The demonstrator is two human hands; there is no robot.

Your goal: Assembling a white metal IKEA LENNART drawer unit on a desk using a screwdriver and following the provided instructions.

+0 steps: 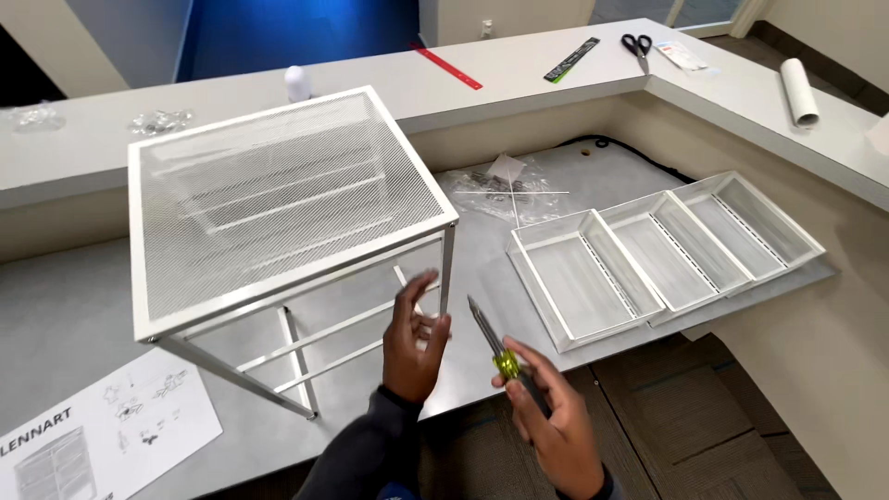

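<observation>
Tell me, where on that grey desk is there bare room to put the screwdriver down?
Bare grey desk shows left of the white mesh-topped metal frame, above the instruction sheet. A narrower strip lies between the frame's leg and the three white mesh drawers. It is crowded behind, by the clear plastic bags. The right hand holds the yellow-handled screwdriver.

A mesh-topped frame (278,199) stands left on the desk (65,315); three mesh drawers (662,250) lie right of it, an instruction sheet (102,431) near left.
</observation>
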